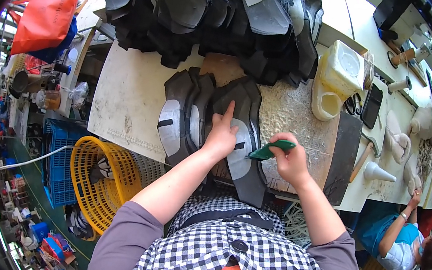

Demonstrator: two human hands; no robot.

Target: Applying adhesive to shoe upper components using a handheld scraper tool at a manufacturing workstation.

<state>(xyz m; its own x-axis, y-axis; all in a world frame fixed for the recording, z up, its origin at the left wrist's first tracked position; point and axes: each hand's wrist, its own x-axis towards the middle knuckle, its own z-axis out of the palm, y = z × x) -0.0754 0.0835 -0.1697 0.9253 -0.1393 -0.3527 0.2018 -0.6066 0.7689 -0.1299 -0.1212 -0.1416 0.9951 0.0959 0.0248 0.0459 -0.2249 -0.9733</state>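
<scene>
A black and light-grey shoe upper piece [243,178] lies in front of me at the table's near edge. My left hand [221,137] presses on it from above; its index finger is stretched out and the hand grips nothing. In my right hand [291,162] is a green flat scraper [267,150], pinched between thumb and fingers. The scraper's edge is at the right side of the light-grey patch; whether it touches cannot be told. To the left lie similar upper pieces [174,111], overlapping. A big heap of the same pieces [183,3] fills the far side.
A yellowed plastic container [340,69] stands at the right on the residue-crusted work board [300,139]. Beyond it are scissors [354,104], a black phone-like object [372,106], a wooden-handled tool [362,162] and a white cone [379,172]. A yellow basket [98,185] stands lower left; a co-worker [401,236] sits right.
</scene>
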